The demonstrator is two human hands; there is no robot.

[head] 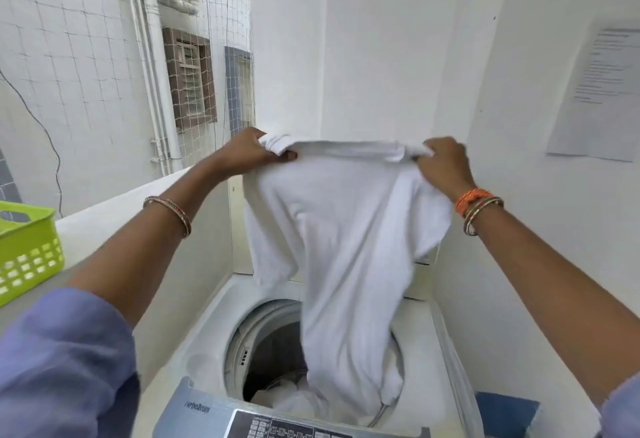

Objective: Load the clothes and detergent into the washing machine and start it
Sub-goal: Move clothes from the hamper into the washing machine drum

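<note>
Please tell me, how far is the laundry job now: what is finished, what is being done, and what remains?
Done: the washing machine is open, with white laundry already in the drum. In hand: the left hand and right hand hold a white cloth by its top edge, its lower end hanging into the drum. Left: release it, add detergent (none visible), start at the control panel.

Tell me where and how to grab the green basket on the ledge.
Take the green basket by its top rim at the handle cutout, coming from above on its right, near side. It sits upright on the ledge at the person's left, open end up; its left part is out of frame.
</note>
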